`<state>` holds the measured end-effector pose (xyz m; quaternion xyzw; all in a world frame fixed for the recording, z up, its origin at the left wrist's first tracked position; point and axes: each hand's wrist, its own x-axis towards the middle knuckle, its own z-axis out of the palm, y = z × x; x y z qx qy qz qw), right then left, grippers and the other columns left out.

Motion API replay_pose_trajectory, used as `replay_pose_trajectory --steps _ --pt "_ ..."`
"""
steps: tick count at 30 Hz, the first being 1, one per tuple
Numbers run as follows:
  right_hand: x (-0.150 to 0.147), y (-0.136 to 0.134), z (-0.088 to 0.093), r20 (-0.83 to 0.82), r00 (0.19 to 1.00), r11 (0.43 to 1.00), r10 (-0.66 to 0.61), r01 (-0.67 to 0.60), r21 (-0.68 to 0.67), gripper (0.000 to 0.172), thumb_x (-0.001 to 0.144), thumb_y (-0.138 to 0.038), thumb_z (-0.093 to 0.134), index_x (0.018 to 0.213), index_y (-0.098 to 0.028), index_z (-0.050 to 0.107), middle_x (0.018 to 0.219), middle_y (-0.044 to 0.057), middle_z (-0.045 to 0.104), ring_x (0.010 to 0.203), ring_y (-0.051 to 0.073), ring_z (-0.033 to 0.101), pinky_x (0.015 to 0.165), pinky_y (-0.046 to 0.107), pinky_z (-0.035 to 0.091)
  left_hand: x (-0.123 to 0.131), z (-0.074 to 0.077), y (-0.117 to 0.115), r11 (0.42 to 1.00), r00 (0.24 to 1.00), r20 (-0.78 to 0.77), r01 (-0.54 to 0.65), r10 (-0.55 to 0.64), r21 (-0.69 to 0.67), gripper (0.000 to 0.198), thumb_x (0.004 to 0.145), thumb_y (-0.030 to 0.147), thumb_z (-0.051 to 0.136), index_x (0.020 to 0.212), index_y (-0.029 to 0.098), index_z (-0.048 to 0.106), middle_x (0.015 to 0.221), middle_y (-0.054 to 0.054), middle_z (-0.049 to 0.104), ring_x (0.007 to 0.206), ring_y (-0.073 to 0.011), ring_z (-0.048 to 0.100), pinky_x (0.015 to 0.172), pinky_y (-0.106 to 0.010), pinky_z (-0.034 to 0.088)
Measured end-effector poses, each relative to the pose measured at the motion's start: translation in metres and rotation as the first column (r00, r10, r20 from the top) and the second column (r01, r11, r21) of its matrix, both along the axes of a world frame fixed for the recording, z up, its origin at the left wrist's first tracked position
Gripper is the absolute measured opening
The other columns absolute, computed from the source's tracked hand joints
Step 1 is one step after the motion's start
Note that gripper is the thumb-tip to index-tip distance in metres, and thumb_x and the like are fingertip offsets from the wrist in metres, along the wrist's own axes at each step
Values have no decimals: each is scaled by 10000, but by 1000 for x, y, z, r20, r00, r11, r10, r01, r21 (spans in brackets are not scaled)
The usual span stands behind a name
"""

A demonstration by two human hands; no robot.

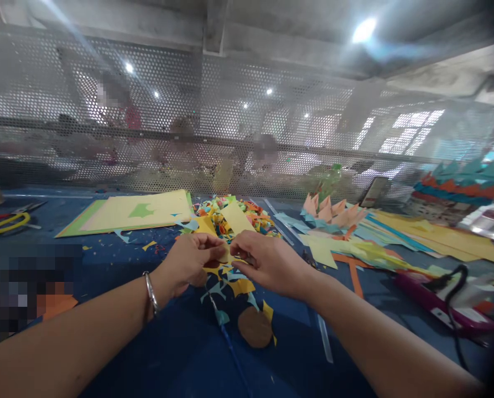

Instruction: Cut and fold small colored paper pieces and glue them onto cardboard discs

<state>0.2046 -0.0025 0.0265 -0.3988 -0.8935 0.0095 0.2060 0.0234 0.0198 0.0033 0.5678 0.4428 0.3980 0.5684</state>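
Yellow paper (225, 256) in the pinched grip of the left hand (191, 258), right hand (267, 258) loosely curled just beside, hold unclear.

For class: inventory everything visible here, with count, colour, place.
Sheet stack: one, yellow-topped, left of centre
Scissors: unclear count, red-and-yellow handles, far left
Scraps: many, multicoloured, back centre
Disc: one, brown, front centre
Slim tool: one, blue, left of disc
Pointed papers: several, peach, right of centre
Flat sheets: several, yellow, right
Layered papers: several, teal and orange, far right
Case-like object: one, purple, right front
Bottle: one, greenish, back right
Table: one, dark blue, underneath
Screen: one, grey, behind table
People: several, blurred, beyond screen
Small piece: one, pale yellow, centre
Bracelet: one, silver, left wrist
Left hand: one, pinching small piece
Right hand: one, centre
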Motion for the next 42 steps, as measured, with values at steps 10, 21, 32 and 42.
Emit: replay_pose_trajectory --steps 10,21,32,42 --pt "3 2 -3 -71 997 1000 -2 3 22 108 871 -210 500 849 -157 591 780 20 556 645 116 503 590 235 369 2 7 -7 985 983 170 94 -69 -143 168 674 297 739 705 138 694 739 -58 708 715 -143 640 728 -272 466" --pt "2 4 -2 -147 987 998 -61 63 11 83 841 -202 520 784 -172 571 735 16 572 625 118 511 565 232 371 3 1 -8 993 987 122 98 -106 69 168 646 261 774 740 145 696 708 -20 666 648 -105 596 656 -236 464" --pt "4 6 -5 -165 983 996 -83 87 20 74 851 -235 531 807 -183 560 747 16 581 649 128 518 576 236 370 1 -4 -4 982 995 -2 102 -103 162 184 702 338 718 757 166 683 726 -29 689 661 -127 623 658 -252 488" --pt "1 2 2 -183 981 997 -70 64 -42 122 867 -208 491 780 -170 568 693 6 559 622 122 497 567 241 355 3 1 -9 928 993 -96 98 -68 359 99 765 249 611 801 177 670 730 -37 696 685 -148 637 693 -280 505"
